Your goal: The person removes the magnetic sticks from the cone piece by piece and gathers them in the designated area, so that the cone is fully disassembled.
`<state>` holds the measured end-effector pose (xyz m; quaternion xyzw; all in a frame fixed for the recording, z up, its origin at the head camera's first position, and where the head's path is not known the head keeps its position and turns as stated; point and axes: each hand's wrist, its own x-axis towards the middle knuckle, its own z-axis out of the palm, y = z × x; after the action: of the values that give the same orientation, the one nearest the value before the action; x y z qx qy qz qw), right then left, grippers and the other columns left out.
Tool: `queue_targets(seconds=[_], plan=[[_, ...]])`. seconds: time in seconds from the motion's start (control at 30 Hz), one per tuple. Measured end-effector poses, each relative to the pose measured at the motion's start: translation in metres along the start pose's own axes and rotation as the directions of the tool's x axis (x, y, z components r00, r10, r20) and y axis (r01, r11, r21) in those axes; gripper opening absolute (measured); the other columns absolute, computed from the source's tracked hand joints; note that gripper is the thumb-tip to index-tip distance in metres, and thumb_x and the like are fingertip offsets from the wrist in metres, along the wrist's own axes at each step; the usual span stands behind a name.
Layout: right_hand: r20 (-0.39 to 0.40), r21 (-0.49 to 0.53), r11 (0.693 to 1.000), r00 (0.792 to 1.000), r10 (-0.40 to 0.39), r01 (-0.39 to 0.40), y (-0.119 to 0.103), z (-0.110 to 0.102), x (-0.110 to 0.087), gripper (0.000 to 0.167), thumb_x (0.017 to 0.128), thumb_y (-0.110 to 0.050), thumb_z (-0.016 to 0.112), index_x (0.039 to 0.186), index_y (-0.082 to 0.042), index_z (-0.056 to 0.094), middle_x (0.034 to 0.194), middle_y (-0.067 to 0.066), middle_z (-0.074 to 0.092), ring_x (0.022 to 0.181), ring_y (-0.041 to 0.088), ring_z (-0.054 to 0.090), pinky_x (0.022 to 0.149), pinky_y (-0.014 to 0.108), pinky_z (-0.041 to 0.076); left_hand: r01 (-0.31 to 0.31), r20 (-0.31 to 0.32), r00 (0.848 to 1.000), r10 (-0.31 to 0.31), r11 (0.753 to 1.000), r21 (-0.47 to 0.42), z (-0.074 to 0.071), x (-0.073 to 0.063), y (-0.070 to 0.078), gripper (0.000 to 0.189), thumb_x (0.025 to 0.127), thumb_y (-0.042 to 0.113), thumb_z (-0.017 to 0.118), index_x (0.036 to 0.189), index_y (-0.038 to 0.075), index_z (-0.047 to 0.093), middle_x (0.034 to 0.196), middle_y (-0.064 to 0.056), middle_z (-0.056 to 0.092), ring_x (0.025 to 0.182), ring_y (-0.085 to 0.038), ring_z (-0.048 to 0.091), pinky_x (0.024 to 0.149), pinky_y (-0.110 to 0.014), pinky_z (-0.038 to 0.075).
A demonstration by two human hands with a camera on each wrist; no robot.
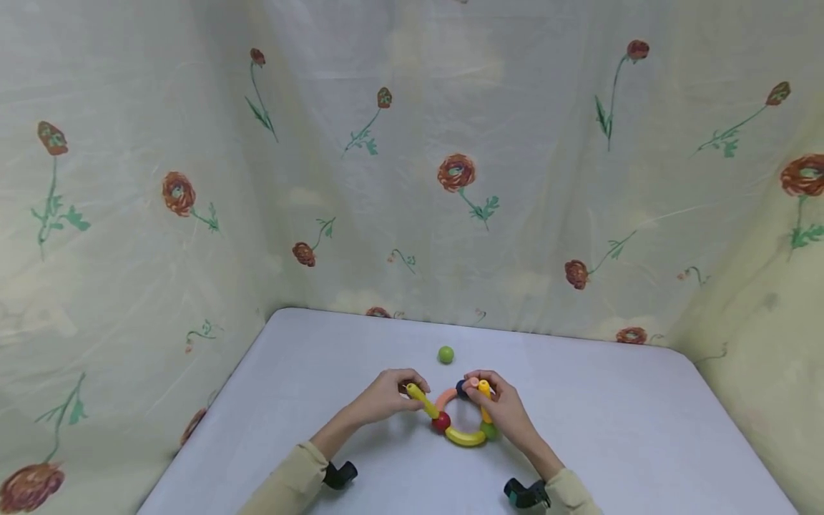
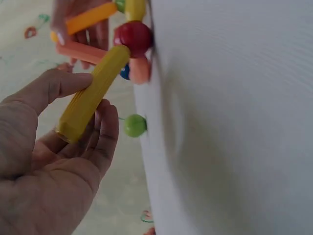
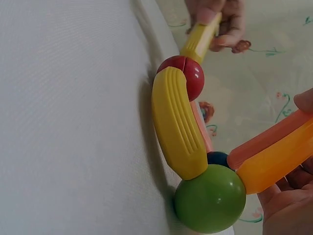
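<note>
A ring of toy building rods and balls lies on the white table: a red ball [image 1: 440, 422], a curved yellow rod [image 1: 465, 437], a green ball [image 3: 210, 198], a dark blue ball [image 1: 460, 388] and a curved pink rod [image 1: 445, 398]. My left hand [image 1: 386, 395] pinches a straight yellow rod [image 2: 93, 95] between thumb and fingers; its lower end meets the red ball and it tilts upward. On the ring's other side, my right hand [image 1: 508, 415] holds an orange rod [image 3: 279, 156] and a straight pink rod [image 3: 269, 139]. The orange one rises from the green ball; the pink one's lower end is partly hidden.
A loose light green ball [image 1: 445, 355] sits behind the ring on the table [image 1: 611, 415]. Flower-printed curtains [image 1: 412, 179] hang at the back and both sides. A black wrist camera [image 1: 340, 475] is strapped at the left sleeve, another [image 1: 524, 493] at the right.
</note>
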<state>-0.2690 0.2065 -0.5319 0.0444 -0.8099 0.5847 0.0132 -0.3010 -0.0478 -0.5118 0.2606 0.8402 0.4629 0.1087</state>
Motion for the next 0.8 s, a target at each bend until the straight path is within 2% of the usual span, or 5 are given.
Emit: queue_targets(seconds=[0.23, 0.4, 0.53, 0.67, 0.8], plan=[[0.002, -0.006, 1.000, 1.000, -0.007, 0.007, 0.001, 0.001, 0.001, 0.038, 0.090, -0.035, 0.068, 0.121, -0.014, 0.060, 0.127, 0.003, 0.061, 0.129, 0.024, 0.046, 0.110, 0.047, 0.037, 0.091, 0.067, 0.993, -0.095, 0.994, 0.057, -0.007, -0.009, -0.027, 0.017, 0.079, 0.007, 0.076, 0.095, 0.011, 0.072, 0.089, 0.005, 0.068, 0.082, -0.009, 0.059, 0.075, -0.024, 0.051], [0.002, -0.013, 1.000, 1.000, 0.012, -0.011, 0.004, 0.002, 0.002, 0.039, 0.089, -0.036, 0.068, 0.121, -0.014, 0.060, 0.127, 0.003, 0.061, 0.131, 0.024, 0.045, 0.111, 0.047, 0.035, 0.141, 0.095, 0.985, -0.145, 0.989, 0.052, -0.004, -0.008, -0.033, 0.016, 0.078, 0.006, 0.078, 0.090, 0.017, 0.074, 0.085, 0.005, 0.068, 0.079, -0.011, 0.059, 0.071, -0.026, 0.053], [0.003, -0.018, 1.000, 1.000, 0.009, -0.009, 0.004, 0.003, 0.003, 0.039, 0.089, -0.035, 0.068, 0.121, -0.014, 0.060, 0.128, 0.004, 0.060, 0.130, 0.025, 0.045, 0.110, 0.048, 0.036, 0.152, 0.117, 0.980, -0.161, 0.985, 0.081, -0.005, -0.007, -0.034, 0.015, 0.078, 0.007, 0.078, 0.088, 0.018, 0.074, 0.082, 0.006, 0.068, 0.077, -0.011, 0.059, 0.068, -0.025, 0.052], [0.013, -0.027, 1.000, 1.000, -0.005, 0.005, 0.003, 0.002, 0.003, 0.038, 0.090, -0.033, 0.068, 0.121, -0.013, 0.060, 0.128, 0.006, 0.059, 0.129, 0.027, 0.046, 0.109, 0.049, 0.037, 0.160, 0.051, 0.985, -0.165, 0.982, 0.098, -0.002, -0.002, -0.027, 0.008, 0.081, 0.014, 0.078, 0.087, 0.017, 0.074, 0.083, 0.007, 0.068, 0.077, -0.010, 0.058, 0.068, -0.024, 0.050], [0.022, -0.024, 1.000, 1.000, -0.005, 0.005, 0.003, -0.001, 0.005, 0.037, 0.090, -0.030, 0.069, 0.121, -0.013, 0.059, 0.128, 0.006, 0.059, 0.128, 0.027, 0.046, 0.109, 0.050, 0.037, 0.143, -0.090, 0.985, -0.145, 0.989, -0.028, 0.019, 0.015, -0.012, 0.014, 0.083, 0.017, 0.076, 0.095, 0.012, 0.073, 0.090, 0.001, 0.069, 0.080, -0.009, 0.059, 0.071, -0.023, 0.052]])
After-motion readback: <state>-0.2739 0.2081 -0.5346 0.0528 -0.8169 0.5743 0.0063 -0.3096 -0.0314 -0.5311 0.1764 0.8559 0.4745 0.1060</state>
